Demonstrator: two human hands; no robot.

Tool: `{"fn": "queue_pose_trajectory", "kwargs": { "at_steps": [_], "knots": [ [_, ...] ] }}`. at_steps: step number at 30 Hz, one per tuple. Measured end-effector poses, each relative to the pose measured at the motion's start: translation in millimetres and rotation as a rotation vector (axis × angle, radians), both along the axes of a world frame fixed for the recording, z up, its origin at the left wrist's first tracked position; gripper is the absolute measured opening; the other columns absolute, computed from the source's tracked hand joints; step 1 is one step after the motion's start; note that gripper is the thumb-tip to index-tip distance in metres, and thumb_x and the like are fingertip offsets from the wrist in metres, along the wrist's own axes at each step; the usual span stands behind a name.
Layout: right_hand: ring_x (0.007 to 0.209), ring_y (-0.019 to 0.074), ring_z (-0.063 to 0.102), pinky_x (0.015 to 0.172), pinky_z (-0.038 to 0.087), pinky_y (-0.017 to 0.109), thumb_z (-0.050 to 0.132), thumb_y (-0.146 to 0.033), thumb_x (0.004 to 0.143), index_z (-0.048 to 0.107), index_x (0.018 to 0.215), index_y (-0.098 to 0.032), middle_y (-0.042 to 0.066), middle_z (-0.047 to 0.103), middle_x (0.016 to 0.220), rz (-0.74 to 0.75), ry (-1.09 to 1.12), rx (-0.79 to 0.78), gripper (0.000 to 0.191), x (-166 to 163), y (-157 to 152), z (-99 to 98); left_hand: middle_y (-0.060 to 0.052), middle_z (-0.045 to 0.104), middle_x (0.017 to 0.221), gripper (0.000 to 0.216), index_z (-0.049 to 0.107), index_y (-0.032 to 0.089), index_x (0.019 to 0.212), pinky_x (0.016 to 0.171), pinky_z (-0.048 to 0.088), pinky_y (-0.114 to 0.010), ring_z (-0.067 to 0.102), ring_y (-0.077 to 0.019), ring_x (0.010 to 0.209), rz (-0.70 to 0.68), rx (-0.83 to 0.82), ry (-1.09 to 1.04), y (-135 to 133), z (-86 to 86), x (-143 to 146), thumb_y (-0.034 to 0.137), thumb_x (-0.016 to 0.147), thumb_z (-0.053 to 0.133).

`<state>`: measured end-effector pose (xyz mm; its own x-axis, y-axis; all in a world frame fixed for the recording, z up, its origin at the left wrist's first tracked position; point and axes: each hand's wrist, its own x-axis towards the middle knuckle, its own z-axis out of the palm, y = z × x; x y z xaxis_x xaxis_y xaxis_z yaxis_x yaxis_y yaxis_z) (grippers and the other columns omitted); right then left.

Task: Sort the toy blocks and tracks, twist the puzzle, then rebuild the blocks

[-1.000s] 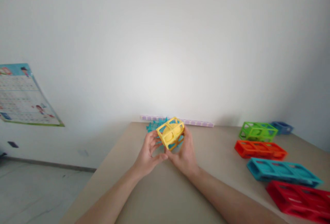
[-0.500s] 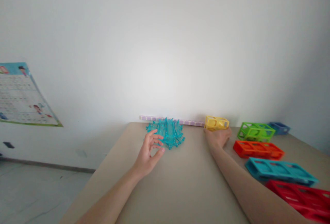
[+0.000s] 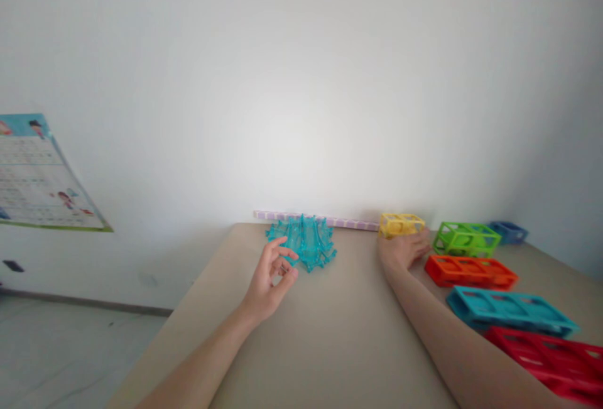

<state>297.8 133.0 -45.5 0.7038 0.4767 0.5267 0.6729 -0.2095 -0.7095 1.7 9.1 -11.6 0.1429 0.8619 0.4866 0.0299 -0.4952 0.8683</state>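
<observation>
A yellow open-frame block [image 3: 400, 223] rests at the far edge of the beige table [image 3: 330, 346], by the wall. My right hand [image 3: 402, 250] lies just in front of it, fingers stretched out and holding nothing. A heap of loose turquoise frame pieces [image 3: 306, 242] sits at the far middle of the table. My left hand [image 3: 271, 280] hovers at the near left side of that heap, fingers loosely curled and apart, with nothing in them.
To the right runs a row of frame blocks: green [image 3: 466, 239], orange [image 3: 471, 272], teal [image 3: 509, 313], red [image 3: 551, 359], and a blue one [image 3: 511, 232] at the back. A lilac strip [image 3: 330, 219] lies along the wall. The table's left edge drops to the floor.
My right hand carried the yellow block from the middle to the far right by the wall, set it down and let go. My left hand stayed by the turquoise heap.
</observation>
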Motion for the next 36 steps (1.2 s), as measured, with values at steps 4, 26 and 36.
{"fn": "queue_pose_trajectory", "kwargs": {
  "at_steps": [4,26,36],
  "knots": [
    [0.135,0.0465,0.011,0.107,0.015,0.063,0.056,-0.026,0.061,0.004,0.141,0.008,0.034,0.015,0.144,0.013,-0.063,0.008,0.102,-9,-9,10.8,-0.006,0.057,0.103,0.050,0.034,0.025,0.129,0.074,0.044,-0.030,0.055,-0.0119,0.073,0.004,0.007,0.016,-1,1.7,0,0.029,0.084,0.058],
    [0.085,0.0237,0.059,0.081,0.049,0.039,0.047,-0.014,0.074,0.059,0.100,-0.016,0.010,0.062,0.089,0.712,-0.279,0.158,0.029,-43,-21,12.0,-0.006,0.056,0.110,0.027,0.053,0.020,0.107,0.062,0.045,-0.023,0.056,-0.0111,0.075,0.321,-0.013,0.208,17,-8.1,-9,0.022,0.081,0.056],
    [0.091,0.0216,0.058,0.083,0.048,0.036,0.047,-0.023,0.087,0.057,0.114,-0.017,0.010,0.062,0.099,0.959,-0.374,0.135,0.029,-83,-52,22.7,-0.007,0.057,0.109,0.036,0.056,0.020,0.112,0.058,0.046,-0.022,0.055,-0.0088,0.065,0.398,-0.055,0.261,26,-15.9,-13,0.019,0.076,0.057]
  ]
}}
